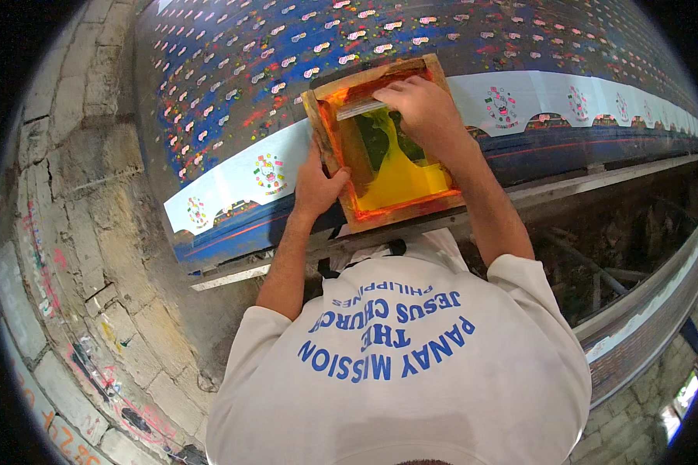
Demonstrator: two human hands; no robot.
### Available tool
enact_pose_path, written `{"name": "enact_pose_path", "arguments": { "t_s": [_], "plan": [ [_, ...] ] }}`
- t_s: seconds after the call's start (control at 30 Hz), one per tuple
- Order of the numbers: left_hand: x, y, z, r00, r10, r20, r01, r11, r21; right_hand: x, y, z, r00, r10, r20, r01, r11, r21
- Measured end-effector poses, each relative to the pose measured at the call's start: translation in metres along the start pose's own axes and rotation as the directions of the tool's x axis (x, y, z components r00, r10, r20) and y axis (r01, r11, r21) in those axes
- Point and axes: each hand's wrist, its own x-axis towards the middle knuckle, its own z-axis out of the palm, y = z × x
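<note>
A wooden screen-printing frame [407, 211], its inner edges stained orange and red, lies over a row of white cut pieces on the long printing table. Yellow ink [399, 180] covers much of the near part of its mesh, with a streak running to the far side. My left hand [318, 186] grips the frame's left rail, the thumb on its near inner side. Inside the far end of the frame, my right hand [423, 112] is closed on a squeegee [358, 109], a pale, translucent strip lying crosswise; my fingers hide its right part.
White scalloped pieces [520, 105] with colourful round prints run along the table on both sides of the frame. The dark blue tabletop [287, 39] carries rows of small pale marks and paint specks. A paint-marked block wall [93, 256] stands left; another table [644, 325] is at right.
</note>
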Motion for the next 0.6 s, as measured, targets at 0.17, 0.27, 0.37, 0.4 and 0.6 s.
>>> {"name": "enact_pose_path", "arguments": {
  "t_s": [0.17, 0.27, 0.37, 0.4, 0.6],
  "plan": [
    [-0.006, -0.002, -0.001, 0.999, 0.015, -0.037, -0.013, 0.999, 0.044, -0.007, -0.023, -0.02, 0.945, 0.14, 0.297, -0.166, 0.984, 0.063],
    [-0.007, -0.005, 0.001, 0.999, 0.011, -0.04, -0.01, 0.999, 0.043, -0.056, -0.045, -0.03, 0.948, 0.106, 0.301, -0.127, 0.991, 0.051],
    [-0.008, -0.003, 0.001, 1.0, 0.002, -0.023, -0.001, 0.999, 0.038, -0.088, -0.071, -0.041, 0.938, 0.142, 0.317, -0.167, 0.985, 0.053],
    [-0.009, -0.001, 0.0, 1.0, -0.009, -0.011, 0.009, 1.0, 0.028, -0.09, -0.076, -0.045, 0.927, 0.17, 0.335, -0.199, 0.979, 0.053],
    [-0.007, -0.01, 0.0, 0.999, 0.029, -0.031, -0.028, 0.999, 0.032, -0.039, -0.046, -0.047, 0.932, 0.135, 0.336, -0.18, 0.978, 0.107]
  ]
}}
